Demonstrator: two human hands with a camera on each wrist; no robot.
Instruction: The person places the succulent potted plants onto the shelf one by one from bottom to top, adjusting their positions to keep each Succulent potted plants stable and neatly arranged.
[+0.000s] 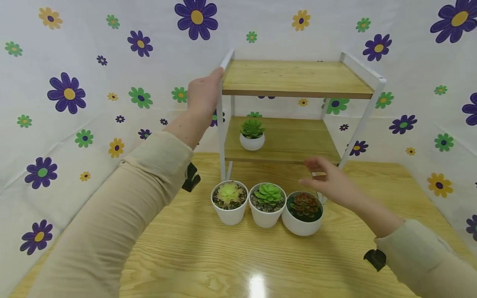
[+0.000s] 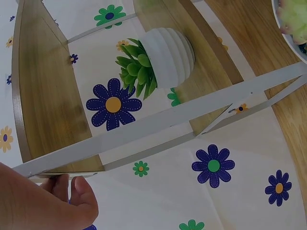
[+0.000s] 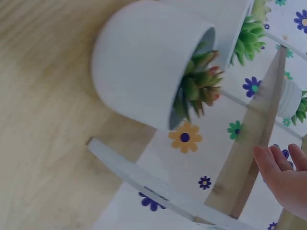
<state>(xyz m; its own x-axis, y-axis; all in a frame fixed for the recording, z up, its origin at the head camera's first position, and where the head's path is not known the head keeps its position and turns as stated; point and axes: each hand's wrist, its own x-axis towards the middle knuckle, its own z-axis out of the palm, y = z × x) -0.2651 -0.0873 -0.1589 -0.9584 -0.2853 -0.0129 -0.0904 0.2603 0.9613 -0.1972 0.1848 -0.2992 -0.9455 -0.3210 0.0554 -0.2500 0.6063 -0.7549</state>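
A small shelf rack (image 1: pixel 279 76) with two wooden boards and a white metal frame stands on the table. My left hand (image 1: pixel 205 89) grips its upper left side, fingers curled at the frame in the left wrist view. My right hand (image 1: pixel 331 182) is in front of the lower board's right end, fingers apart and holding nothing. Beneath it is a white pot with a reddish succulent (image 1: pixel 303 213). To its left stand a pot with a bright green succulent (image 1: pixel 267 205) and one with a pale yellow-green succulent (image 1: pixel 230 203). A ribbed white pot with a green succulent (image 1: pixel 252 135) sits on the lower board.
The wooden table (image 1: pixel 208 260) carries the rack and the pots in a row before it. Behind hangs a white cloth (image 1: pixel 156 25) printed with purple, green and yellow flowers. Dark straps (image 1: pixel 375 259) hang near both sleeves.
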